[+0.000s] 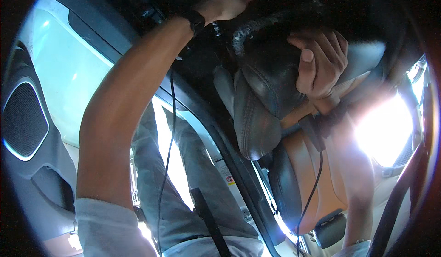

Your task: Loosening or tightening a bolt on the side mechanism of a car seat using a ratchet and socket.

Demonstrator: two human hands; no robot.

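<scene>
My left hand (227, 3) reaches up into the dark part of the car interior. Shadow swallows most of its fingers, so I cannot tell what they touch. Toward the right, my right hand (321, 66) is loosely curled over the black leather seat (257, 110), thumb in front of the bent fingers; nothing shows in its grip. Each wrist carries a black band, the left one (197, 21) and the right one (317, 130). A pale, frayed-looking patch (243, 36) lies in the dark between the hands.
A thin black cable (172, 119) hangs from my left wrist, another cable (317, 183) from my right. The open car door with its speaker grille (25, 119) is at the left. Behind the black seat stands a tan-and-black seat (294, 179). Bright window light (386, 128) glares at the right.
</scene>
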